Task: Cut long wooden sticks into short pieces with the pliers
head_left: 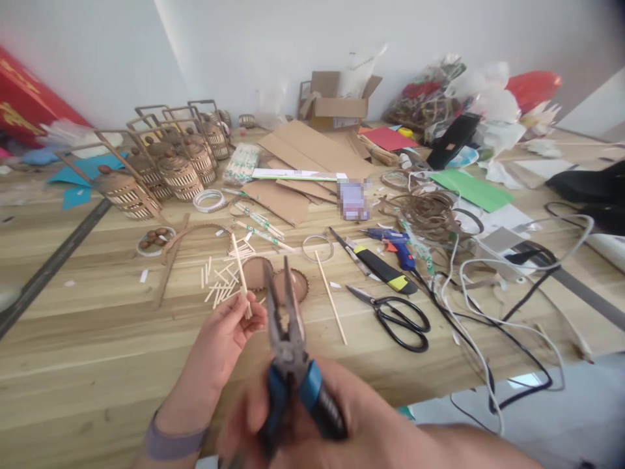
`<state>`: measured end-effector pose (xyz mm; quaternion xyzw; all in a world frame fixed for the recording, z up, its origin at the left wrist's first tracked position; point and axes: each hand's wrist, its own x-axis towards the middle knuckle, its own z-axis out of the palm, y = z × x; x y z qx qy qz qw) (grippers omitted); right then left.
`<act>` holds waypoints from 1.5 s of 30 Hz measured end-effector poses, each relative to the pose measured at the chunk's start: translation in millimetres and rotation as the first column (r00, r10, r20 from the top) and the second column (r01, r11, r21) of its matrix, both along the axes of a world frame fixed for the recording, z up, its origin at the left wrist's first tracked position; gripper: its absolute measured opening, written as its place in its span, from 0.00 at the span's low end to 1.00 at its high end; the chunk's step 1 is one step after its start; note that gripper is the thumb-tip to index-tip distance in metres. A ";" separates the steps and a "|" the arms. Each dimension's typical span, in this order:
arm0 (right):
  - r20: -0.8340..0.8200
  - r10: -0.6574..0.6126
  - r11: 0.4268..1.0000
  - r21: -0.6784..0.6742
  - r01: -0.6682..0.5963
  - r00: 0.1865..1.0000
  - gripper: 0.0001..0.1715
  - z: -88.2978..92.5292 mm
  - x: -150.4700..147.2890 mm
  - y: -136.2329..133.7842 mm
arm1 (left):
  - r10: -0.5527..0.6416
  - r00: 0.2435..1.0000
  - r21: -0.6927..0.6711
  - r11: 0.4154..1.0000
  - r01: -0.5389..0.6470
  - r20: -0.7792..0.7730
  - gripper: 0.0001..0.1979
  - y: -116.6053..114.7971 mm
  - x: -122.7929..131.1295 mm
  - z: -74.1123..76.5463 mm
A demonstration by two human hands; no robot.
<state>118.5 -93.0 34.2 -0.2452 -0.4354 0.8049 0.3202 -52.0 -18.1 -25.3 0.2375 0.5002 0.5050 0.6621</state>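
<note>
Between the fingertips of my left hand point(219, 342) is a pale wooden chopstick point(239, 262), held upright and tilted slightly left. My right hand point(364, 407) grips needle-nose pliers point(293, 355) by their blue and black handles, with the jaws apart and nothing between them. The jaw tips point away from me, to the right of the chopstick. Short cut stick pieces point(222, 286) lie scattered beyond my left hand. Two round brown discs with notched rims, one of them the right disc point(295, 286), sit behind the pliers. Another chopstick point(331, 298) lies on the table to their right.
Black-handled scissors point(403, 322), a utility knife point(385, 268) and a blue glue gun point(398, 244) lie at right, near tangled cables point(481, 326). Small lantern-like baskets point(178, 176) stand at back left. Cardboard sheets point(317, 150) and a carton point(339, 107) are behind.
</note>
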 end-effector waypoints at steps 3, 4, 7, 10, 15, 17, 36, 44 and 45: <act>0.451 -0.145 0.985 0.151 0.085 0.881 0.12 2.6 16.2 35.5 | 0.042 0.999 -0.042 0.998 -0.043 -0.009 0.19 -3.5 -10.8 -0.2; 0.595 -0.262 0.950 0.298 0.094 0.760 0.10 -0.3 23.0 44.9 | 0.043 0.999 -0.059 0.997 -0.044 -0.013 0.20 -4.0 -13.4 0.7; 0.747 -0.560 0.780 0.621 -0.076 0.357 0.06 -17.1 37.4 66.0 | 0.005 0.999 -0.073 0.997 -0.008 -0.040 0.20 -2.9 -17.1 3.7; 0.764 -0.621 0.702 0.641 -0.310 0.173 0.04 -32.4 35.4 78.9 | -0.076 0.995 -0.087 0.994 0.070 -0.060 0.18 0.9 -15.5 4.5; 0.850 -0.507 0.734 0.514 -0.444 0.146 0.05 -39.3 16.8 92.4 | -0.193 0.981 -0.096 0.977 0.191 -0.007 0.21 8.8 -16.5 2.1; 0.855 -0.506 0.749 0.502 -0.434 0.115 0.05 -39.4 15.9 96.8 | -0.168 0.986 -0.093 0.982 0.165 -0.025 0.22 9.4 -23.1 1.3; 0.608 -0.719 0.672 0.731 0.118 0.337 0.09 -36.6 74.9 122.9 | -0.167 0.959 -0.047 0.986 0.160 -0.230 0.20 5.6 -1.3 4.0; 0.529 -0.682 0.666 0.734 0.131 0.505 0.06 -42.4 77.6 113.9 | -0.195 0.964 0.005 0.980 0.199 -0.178 0.19 13.3 46.2 9.4; 0.528 -0.673 0.677 0.722 0.144 0.518 0.06 -43.9 75.9 111.9 | -0.196 0.966 0.004 0.980 0.200 -0.167 0.20 14.9 50.2 9.4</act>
